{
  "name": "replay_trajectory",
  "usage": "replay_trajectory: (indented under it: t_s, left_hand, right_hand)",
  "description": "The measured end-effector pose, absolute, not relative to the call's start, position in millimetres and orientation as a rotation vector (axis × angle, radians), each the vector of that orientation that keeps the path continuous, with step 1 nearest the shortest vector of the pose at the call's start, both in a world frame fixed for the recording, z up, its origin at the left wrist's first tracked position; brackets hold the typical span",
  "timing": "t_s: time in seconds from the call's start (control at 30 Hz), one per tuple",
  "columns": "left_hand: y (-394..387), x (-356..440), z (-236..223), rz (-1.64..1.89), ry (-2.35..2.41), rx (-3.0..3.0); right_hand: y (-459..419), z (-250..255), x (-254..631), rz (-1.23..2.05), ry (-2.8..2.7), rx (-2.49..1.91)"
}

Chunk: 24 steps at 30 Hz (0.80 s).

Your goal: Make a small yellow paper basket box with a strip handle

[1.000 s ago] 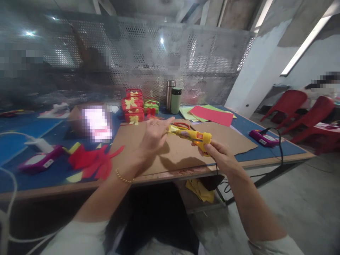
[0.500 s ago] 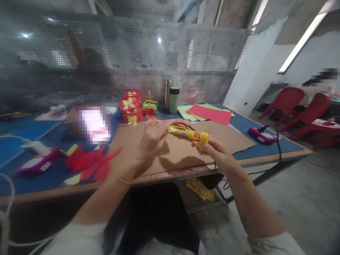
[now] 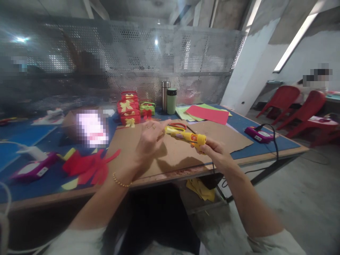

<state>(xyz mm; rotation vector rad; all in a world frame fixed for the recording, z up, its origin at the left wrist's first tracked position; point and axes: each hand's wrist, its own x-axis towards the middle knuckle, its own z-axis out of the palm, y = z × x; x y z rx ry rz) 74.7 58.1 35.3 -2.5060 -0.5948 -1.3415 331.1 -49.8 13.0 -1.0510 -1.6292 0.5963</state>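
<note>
My right hand is wrapped round the handle of a yellow hot glue gun, which points left over the cardboard. My left hand is closed in a pinch on a small yellow piece, held right at the gun's nozzle. Its exact shape is partly hidden by the fingers and the gun. Just behind lie red-handled scissors on the brown cardboard sheet. Left of the cardboard is a loose heap of red cut pieces with a few yellow ones.
Red boxes with yellow bows, a small green box, a green tumbler and a steel flask stand at the back. Red paper, a lit screen and purple power units lie around. A cord hangs at the right.
The view has shifted slightly. Both hands keep nearly the same pose, with the glue gun's nozzle still at the small yellow piece.
</note>
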Motion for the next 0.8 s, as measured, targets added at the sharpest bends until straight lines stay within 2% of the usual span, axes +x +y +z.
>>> replay_trajectory:
  t_s: [0.8]
  left_hand:
    - [51.3,74.3,37.6,-1.343,-0.606,-2.486]
  right_hand:
    - [-48.7,13.8,328.6,0.440,-1.692,-1.045]
